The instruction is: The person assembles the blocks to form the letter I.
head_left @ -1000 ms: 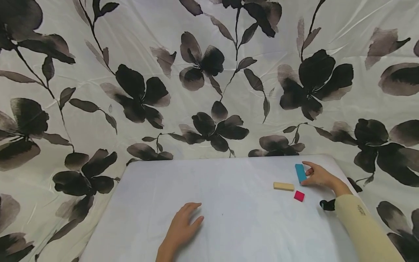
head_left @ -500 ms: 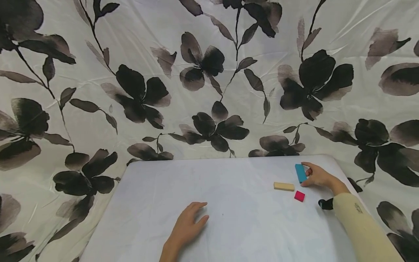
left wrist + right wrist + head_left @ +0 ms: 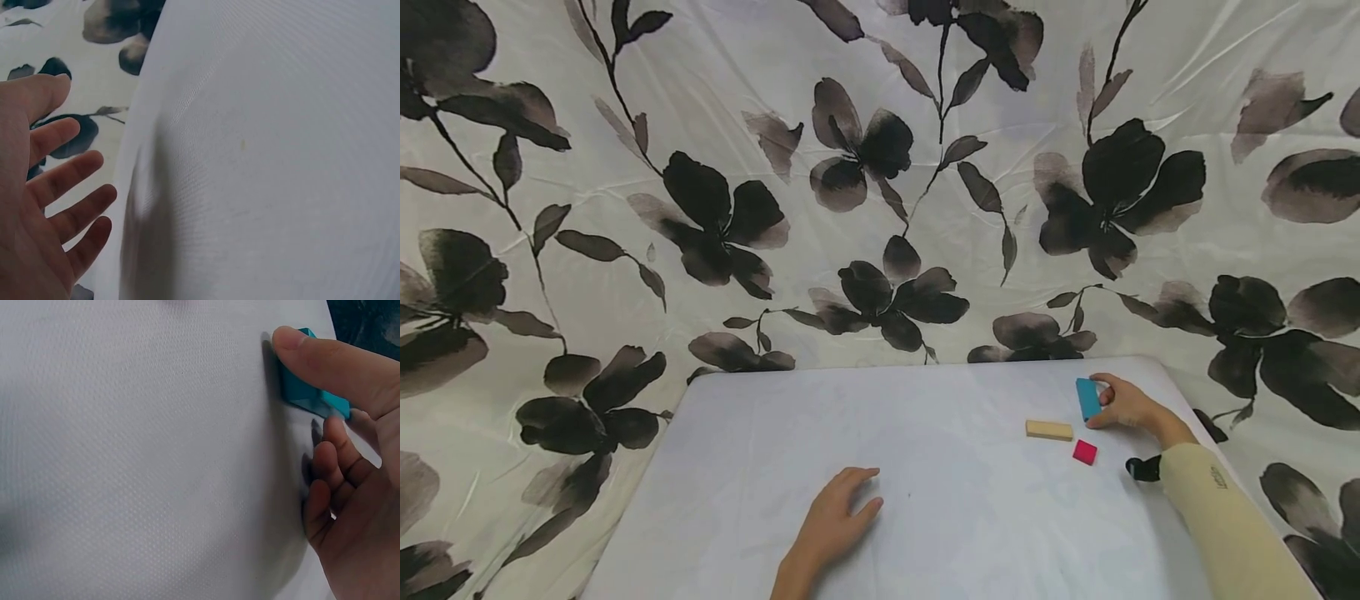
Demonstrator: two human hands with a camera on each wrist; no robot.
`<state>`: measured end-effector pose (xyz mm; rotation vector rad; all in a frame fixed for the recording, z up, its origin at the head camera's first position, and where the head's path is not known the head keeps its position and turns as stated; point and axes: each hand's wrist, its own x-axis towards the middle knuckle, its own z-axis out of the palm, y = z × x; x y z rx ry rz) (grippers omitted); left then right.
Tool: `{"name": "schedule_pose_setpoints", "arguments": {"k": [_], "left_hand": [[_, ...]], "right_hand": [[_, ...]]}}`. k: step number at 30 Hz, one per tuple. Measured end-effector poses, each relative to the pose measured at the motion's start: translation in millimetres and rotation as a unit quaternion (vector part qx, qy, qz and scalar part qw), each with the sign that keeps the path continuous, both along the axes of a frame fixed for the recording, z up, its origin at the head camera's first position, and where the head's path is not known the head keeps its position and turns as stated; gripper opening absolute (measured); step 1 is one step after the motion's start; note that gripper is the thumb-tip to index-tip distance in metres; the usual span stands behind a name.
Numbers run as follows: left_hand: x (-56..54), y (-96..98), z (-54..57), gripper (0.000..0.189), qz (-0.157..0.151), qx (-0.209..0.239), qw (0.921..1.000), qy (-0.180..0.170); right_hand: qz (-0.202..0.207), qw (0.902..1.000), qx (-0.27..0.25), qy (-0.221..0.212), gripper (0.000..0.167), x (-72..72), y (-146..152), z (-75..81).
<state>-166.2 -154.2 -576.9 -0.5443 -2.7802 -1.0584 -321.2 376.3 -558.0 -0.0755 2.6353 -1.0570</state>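
At the far right of the table, my right hand [image 3: 1131, 404] holds a blue block [image 3: 1087, 399] lengthwise, thumb at its near end and index finger at its far end. In the right wrist view the thumb [image 3: 331, 365] covers part of the blue block [image 3: 300, 394], while the other fingers are curled below it. A tan rectangular block [image 3: 1048, 430] lies to the left of the blue one, and a small red block [image 3: 1085, 452] lies just nearer. My left hand [image 3: 833, 517] is over the near middle of the table, fingers spread and holding nothing, as the left wrist view also shows.
A white cloth covers the table [image 3: 760, 442], whose far edge meets a hanging floral sheet [image 3: 880, 192]. A black device [image 3: 1142, 469] sits at my right wrist, by the cream sleeve [image 3: 1232, 521].
My left hand has moved a little to the right. The right hand stays at the blue block, its wrist shifted slightly left; the blocks have not visibly moved.
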Motion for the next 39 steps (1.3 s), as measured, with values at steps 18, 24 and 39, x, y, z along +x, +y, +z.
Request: {"name": "schedule_pose_setpoints", "arguments": {"k": [18, 24, 39], "left_hand": [[-10.1, 9.2, 0.8, 0.039, 0.003, -0.038, 0.9991, -0.018], [-8.5, 7.1, -0.3, 0.039, -0.005, -0.036, 0.9993, -0.013], [-9.6, -8.8, 0.9, 0.038, 0.010, -0.035, 0.9993, 0.003]], "right_hand": [[-0.024, 0.9996, 0.001, 0.012, 0.103, 5.5, -6, 6.5], [-0.020, 0.9997, -0.004, 0.016, 0.104, 5.9, -12, 16.2], [0.002, 0.9992, 0.004, 0.039, 0.098, 13.5, -38, 30.5]]}}
